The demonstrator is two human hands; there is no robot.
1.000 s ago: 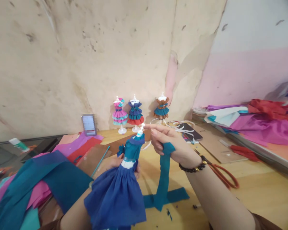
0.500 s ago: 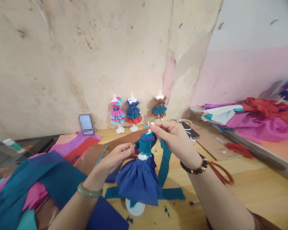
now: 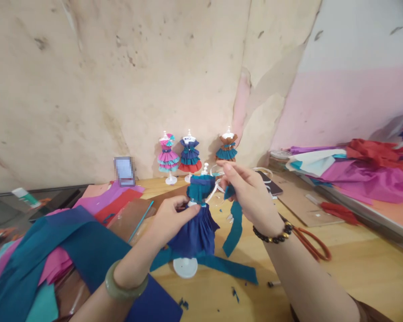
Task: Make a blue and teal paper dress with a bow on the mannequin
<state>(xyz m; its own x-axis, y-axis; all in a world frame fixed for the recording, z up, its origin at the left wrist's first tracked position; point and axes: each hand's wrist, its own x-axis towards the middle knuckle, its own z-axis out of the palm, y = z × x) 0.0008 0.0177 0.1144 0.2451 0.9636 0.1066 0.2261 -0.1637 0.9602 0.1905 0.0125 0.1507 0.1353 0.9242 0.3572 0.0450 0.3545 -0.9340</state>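
A small white dress-form mannequin (image 3: 185,267) wears a teal bodice with a blue band and a gathered blue skirt (image 3: 196,237). My left hand (image 3: 171,219) grips it at the waist, thumb in front, and the stand leans slightly. To the right of the bodice, my right hand (image 3: 246,190) is closed with thumb and fingers pinched together. A teal paper strip (image 3: 233,230) hangs from under its fingers; exactly where it is pinched is hidden. Another teal strip (image 3: 228,267) lies across the table by the stand's base.
Three dressed mini mannequins stand by the wall, one in pink (image 3: 168,156). Coloured crepe sheets (image 3: 83,237) pile up at left, with a phone (image 3: 124,172) behind. Orange-handled scissors (image 3: 312,243) lie by my right wrist. More paper (image 3: 366,174) sits at right.
My left hand has moved right onto the mannequin's waist. My right hand has left the mannequin's neck and shifted right with the teal strip. The mannequin's base has moved slightly away.
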